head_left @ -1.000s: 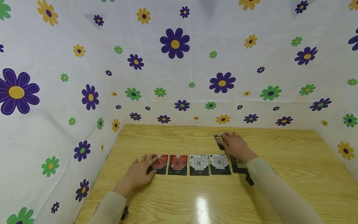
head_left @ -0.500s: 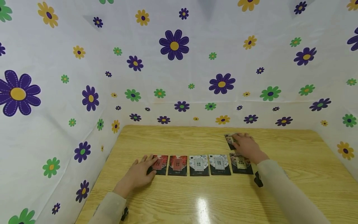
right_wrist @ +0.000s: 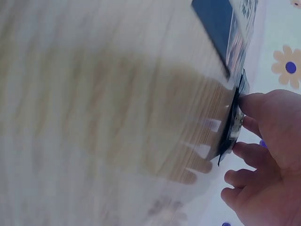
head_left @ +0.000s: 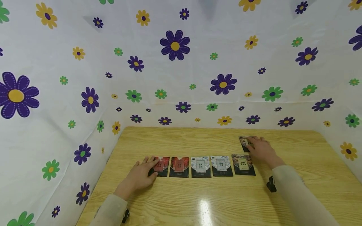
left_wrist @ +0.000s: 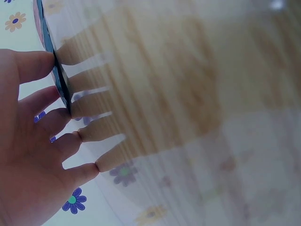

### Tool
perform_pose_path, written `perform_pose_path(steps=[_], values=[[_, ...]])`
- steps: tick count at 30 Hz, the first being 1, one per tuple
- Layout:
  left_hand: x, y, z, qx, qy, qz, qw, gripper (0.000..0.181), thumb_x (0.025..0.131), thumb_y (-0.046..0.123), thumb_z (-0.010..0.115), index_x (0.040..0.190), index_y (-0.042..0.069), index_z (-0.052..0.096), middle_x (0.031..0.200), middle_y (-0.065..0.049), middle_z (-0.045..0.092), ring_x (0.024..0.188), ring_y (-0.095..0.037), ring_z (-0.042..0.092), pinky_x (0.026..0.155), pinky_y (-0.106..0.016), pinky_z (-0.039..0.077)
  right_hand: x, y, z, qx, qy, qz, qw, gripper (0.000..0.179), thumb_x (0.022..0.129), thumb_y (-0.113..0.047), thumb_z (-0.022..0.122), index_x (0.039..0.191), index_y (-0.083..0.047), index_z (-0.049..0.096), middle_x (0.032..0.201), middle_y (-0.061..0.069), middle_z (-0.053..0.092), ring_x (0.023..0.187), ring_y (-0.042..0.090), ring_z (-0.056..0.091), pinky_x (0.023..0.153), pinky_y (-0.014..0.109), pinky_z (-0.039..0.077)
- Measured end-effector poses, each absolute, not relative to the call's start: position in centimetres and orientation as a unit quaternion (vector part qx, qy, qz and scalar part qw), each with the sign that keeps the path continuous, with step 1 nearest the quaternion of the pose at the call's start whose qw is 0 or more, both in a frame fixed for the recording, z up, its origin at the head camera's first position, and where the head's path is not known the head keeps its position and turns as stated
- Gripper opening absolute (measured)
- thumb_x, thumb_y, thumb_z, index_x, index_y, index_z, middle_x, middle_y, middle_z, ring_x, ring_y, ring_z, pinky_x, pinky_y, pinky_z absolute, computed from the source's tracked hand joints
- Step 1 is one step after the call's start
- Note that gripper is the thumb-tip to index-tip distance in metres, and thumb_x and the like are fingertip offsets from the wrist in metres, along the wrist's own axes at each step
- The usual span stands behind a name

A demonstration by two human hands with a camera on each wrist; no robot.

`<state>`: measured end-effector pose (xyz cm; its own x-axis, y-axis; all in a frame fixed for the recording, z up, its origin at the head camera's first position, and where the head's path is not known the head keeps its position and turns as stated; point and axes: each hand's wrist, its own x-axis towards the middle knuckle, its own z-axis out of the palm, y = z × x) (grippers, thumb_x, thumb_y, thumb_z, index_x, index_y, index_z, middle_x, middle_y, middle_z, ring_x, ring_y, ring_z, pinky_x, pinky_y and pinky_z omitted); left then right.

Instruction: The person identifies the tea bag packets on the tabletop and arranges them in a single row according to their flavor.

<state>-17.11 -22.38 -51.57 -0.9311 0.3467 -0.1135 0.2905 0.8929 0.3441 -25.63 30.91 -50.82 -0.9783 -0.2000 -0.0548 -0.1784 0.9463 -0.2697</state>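
Red-and-black printed sachets lie on the wooden table, among them a red sachet at the row's left end, partly under my left hand. My left fingers are spread, the fingertips touching the sachet and tabletop; the left wrist view shows the thumb at the sachet's edge. Behind the row's right end, my right hand rests its thumb and fingertips on a dark brown sachet, lying flat with its right part hidden. In the right wrist view, the outer fingers hang loosely beside this sachet.
Along the row stand a second red sachet, two white ones with a white sachet in the middle, and a brown-gold sachet at the right end. A flower-print cloth walls in the table's back and sides.
My right hand has moved steadily to the right, sliding the dark brown sachet along behind the row. This uncovers the brown-gold sachet at the row's right end. My left hand has stayed put.
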Motion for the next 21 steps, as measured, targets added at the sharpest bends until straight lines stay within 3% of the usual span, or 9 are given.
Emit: perform_pose_path(steps=[21], values=[[-17.1, -22.4, -51.8, 0.159, 0.97, 0.165, 0.087, 0.061, 0.107, 0.03, 0.061, 0.163, 0.016, 0.044, 0.169, -0.017, 0.038, 0.157, -0.046, 0.033, 0.123, -0.075, 0.024, -21.8, 33.4, -50.1, -0.095, 0.987, -0.127, 0.033, 0.051, 0.109, -0.022, 0.053, 0.149, 0.01, 0.05, 0.149, 0.043, 0.046, 0.135, 0.076, 0.033, 0.109, 0.084, 0.03]])
